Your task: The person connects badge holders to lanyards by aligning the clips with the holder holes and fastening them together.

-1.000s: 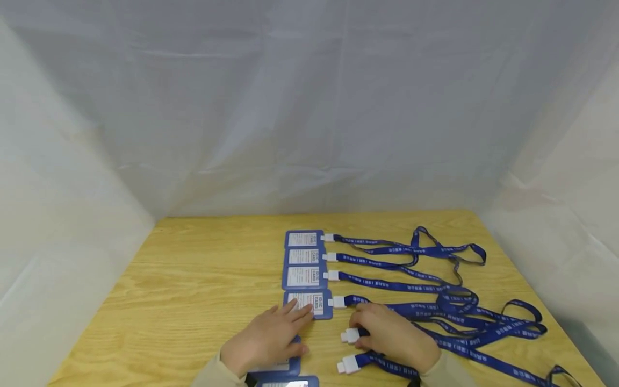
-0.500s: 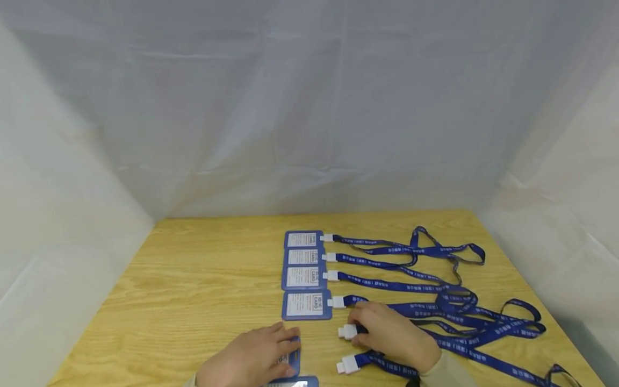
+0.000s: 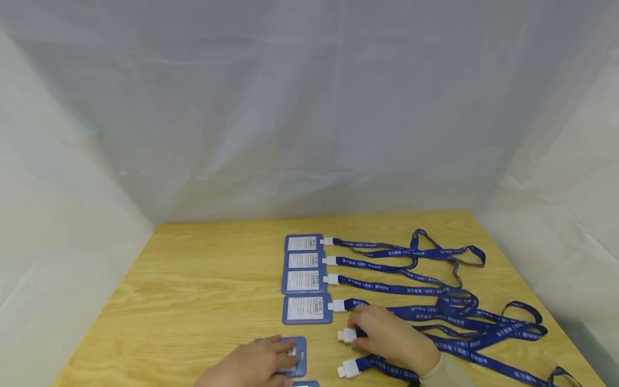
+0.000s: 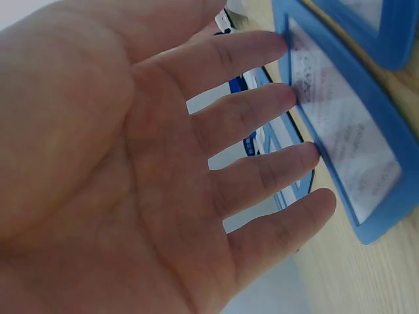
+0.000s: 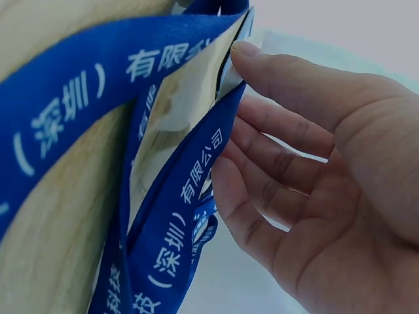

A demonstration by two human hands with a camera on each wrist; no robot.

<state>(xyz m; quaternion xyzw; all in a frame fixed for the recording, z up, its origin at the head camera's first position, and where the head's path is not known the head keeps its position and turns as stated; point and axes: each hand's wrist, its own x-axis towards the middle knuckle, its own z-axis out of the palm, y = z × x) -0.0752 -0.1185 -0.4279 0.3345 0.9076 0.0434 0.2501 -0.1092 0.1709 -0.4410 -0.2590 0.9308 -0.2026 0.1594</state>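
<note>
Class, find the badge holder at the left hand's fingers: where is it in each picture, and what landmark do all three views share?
Head: the badge holder lies at bottom centre, partly covered by the left hand.
Left wrist: right side, slanting, at the ends of the fingers.
Right wrist: not in it.
Shared landmark: the wooden table.
</note>
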